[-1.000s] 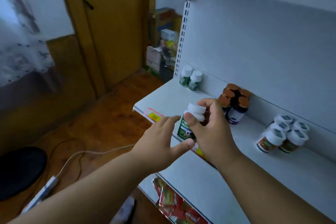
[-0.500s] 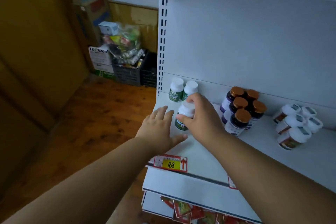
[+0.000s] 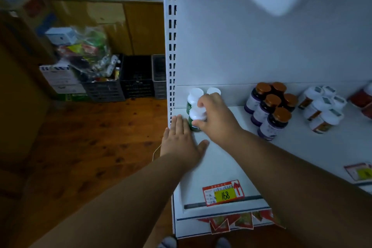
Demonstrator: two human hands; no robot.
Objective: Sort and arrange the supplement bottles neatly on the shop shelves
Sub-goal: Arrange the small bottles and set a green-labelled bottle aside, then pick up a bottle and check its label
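Right hand (image 3: 216, 119) grips white-capped green bottle (image 3: 196, 120), standing at back left corner of shelf (image 3: 225, 167), just before two same bottles (image 3: 194, 96). Left hand (image 3: 181, 143) flat, fingers straight, touching its left side. Brown-capped bottles (image 3: 270, 106) further right.

Both forearms bare, no sleeves visible. Left hand (image 3: 181, 143) and right hand (image 3: 218, 118): no rings, no gloves.
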